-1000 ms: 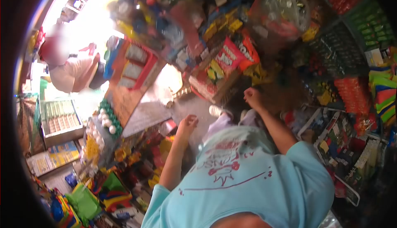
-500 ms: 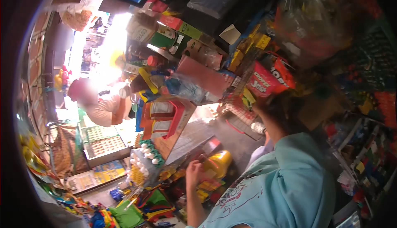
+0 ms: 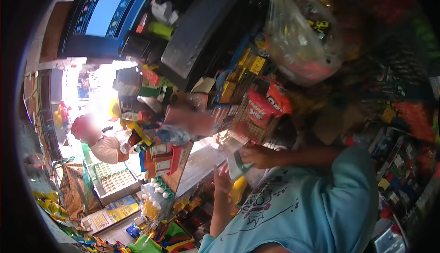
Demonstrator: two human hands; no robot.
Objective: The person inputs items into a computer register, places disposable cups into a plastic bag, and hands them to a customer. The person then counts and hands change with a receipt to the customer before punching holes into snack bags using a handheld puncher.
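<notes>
My right hand (image 3: 261, 156) is closed around a pale, flat, box-like thing (image 3: 235, 163) with a greenish lower edge; its exact kind is unclear. Just below and to the left of it, my left hand (image 3: 222, 179) is raised with fingers apart, close to the pale thing. Whether they touch, I cannot tell. Behind my right hand stands a wire basket (image 3: 239, 125), with red snack packets (image 3: 259, 108) beside it. Below my hands shows a yellow container (image 3: 238, 189), partly hidden by my left arm.
Across the counter (image 3: 197, 163) a person in a red cap (image 3: 107, 146) stands by egg trays (image 3: 114, 179). A monitor (image 3: 103, 12) is at the upper left. A filled clear plastic bag (image 3: 298, 37) hangs above. White eggs (image 3: 158, 189) sit near the counter's edge.
My right hand has come away from the wire basket toward my left hand, now with the pale thing in it. My left hand has risen slightly, fingers extended. The view has shifted.
</notes>
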